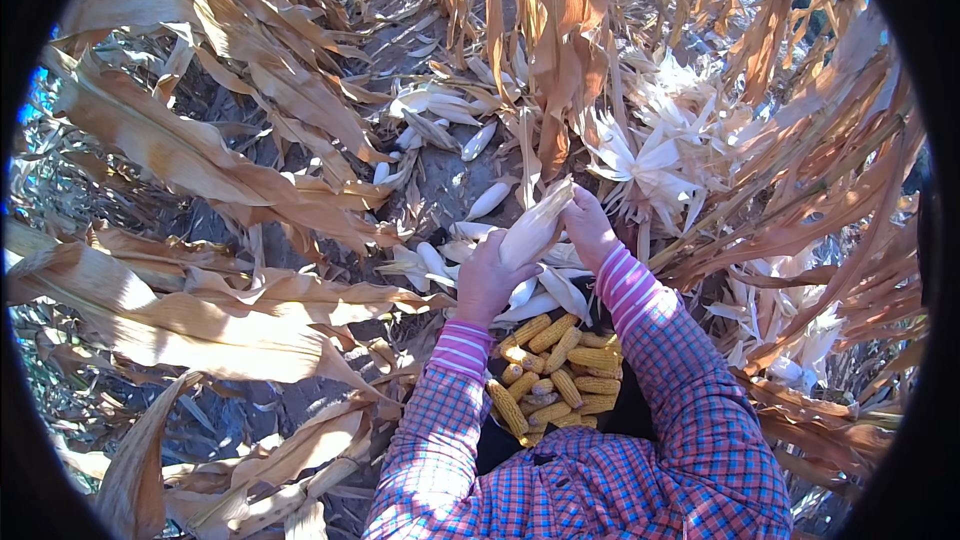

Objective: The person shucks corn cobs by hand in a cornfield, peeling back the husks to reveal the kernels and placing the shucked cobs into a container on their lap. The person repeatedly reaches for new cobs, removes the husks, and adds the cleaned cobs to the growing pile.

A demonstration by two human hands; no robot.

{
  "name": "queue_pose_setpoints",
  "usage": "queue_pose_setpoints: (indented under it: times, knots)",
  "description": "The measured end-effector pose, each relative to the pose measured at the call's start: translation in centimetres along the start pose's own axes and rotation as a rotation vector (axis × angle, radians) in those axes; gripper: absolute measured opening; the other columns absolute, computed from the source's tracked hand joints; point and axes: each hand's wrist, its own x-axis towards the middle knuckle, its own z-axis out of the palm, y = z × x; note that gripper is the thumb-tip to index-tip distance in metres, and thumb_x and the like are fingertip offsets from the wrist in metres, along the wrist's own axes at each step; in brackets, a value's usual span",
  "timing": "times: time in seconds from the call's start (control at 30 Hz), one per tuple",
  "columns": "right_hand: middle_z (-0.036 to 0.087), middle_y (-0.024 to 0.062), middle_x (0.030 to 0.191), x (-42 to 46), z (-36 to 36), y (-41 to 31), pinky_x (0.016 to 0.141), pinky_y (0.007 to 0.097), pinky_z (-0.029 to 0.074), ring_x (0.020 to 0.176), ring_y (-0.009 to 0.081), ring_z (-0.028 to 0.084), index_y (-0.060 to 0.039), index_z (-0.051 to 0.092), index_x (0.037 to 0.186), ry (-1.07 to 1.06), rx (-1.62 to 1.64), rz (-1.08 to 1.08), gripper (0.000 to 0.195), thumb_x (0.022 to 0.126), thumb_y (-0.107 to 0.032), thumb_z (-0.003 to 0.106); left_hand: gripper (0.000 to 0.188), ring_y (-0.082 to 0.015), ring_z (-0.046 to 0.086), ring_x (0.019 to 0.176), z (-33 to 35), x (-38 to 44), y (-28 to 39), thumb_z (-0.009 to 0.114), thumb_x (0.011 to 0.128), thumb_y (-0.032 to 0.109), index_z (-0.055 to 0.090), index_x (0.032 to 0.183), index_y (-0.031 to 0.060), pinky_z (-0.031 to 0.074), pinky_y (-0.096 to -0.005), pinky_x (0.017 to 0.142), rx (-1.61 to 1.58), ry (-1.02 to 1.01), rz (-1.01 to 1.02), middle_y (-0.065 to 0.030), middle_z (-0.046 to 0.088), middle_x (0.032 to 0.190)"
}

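An ear of corn in its pale dry husk (531,234) is held slantwise in front of me, its tip up and to the right. My left hand (486,279) wraps around its lower end. At the tip, the fingers of my right hand (588,223) grip the husk, partly hidden behind it. Close below my hands lies a pile of husked yellow corn cobs (551,371), between my forearms. More ears in white husk (534,307) lie just beyond that pile, partly covered by my left hand.
Single husked-white ears (489,200) lie on the bare soil (450,181) ahead. A heap of stripped husks (664,146) stands at the right. Dry corn stalks (555,60) rise in front, and broad dry leaves (225,322) reach in from the left.
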Motion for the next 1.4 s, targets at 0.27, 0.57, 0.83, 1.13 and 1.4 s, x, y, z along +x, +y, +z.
queue_pose_setpoints:
  times: [0.27,0.57,0.83,1.13,1.4]
  knots:
    - [0.062,0.0047,0.103,-1.2,1.6,-0.9,0.084,0.0301,0.05,0.092,0.015,0.061,-0.0066,0.054,0.107,0.005,0.519,0.232,0.016,0.097,-0.012,0.043,0.074,-0.0373,0.053,0.107,3.3,1.2,-3.6,0.074,0.074,0.042,0.046,0.123,-0.006,0.039,-0.0402,0.097,-0.105,0.317,0.193,-0.0241,0.057,0.109]
    - [0.059,0.0065,0.112,-2.3,3.5,1.0,0.087,0.0329,0.048,0.1,0.0169,0.059,-0.0056,0.051,0.118,-0.201,0.618,0.304,0.024,0.099,-0.019,0.044,0.047,-0.0151,0.053,0.092,3.5,0.3,-1.9,0.036,0.101,0.041,0.051,0.118,-0.0004,0.044,-0.03,0.08,-0.926,0.222,-0.139,-0.0109,0.056,0.111]
    - [0.058,-0.0002,0.086,-5.4,5.8,0.3,0.07,0.0313,0.047,0.076,0.014,0.054,-0.005,0.06,0.109,-0.667,-0.008,0.615,0.037,0.098,-0.038,0.048,0.055,-0.0224,0.058,0.098,5.8,2.3,-9.8,0.043,0.098,0.046,0.042,0.128,-0.0005,0.048,-0.0361,0.086,-1.57,-0.074,-0.315,-0.0115,0.058,0.11]
    - [0.065,0.0184,0.087,-8.1,5.2,1.8,0.076,0.0414,0.048,0.085,0.0335,0.062,-0.0044,0.065,0.093,-1.165,-1.073,-0.159,0.042,0.092,-0.043,0.049,0.06,-0.0184,0.053,0.106,-0.5,2.5,-5.6,0.065,0.089,0.028,0.037,0.136,0.0025,0.042,-0.0334,0.094,-1.202,0.661,-0.232,-0.0102,0.052,0.118]
    - [0.064,0.0203,0.081,-2.8,1.7,-0.5,0.065,0.0377,0.048,0.074,0.0288,0.064,0.0021,0.06,0.1,-0.193,-0.667,-0.163,0.04,0.09,-0.036,0.058,0.054,-0.0226,0.065,0.084,0.9,1.3,-0.7,0.078,0.074,0.03,0.053,0.115,0.0048,0.051,-0.0339,0.074,-0.32,0.142,0.078,-0.0121,0.066,0.095]
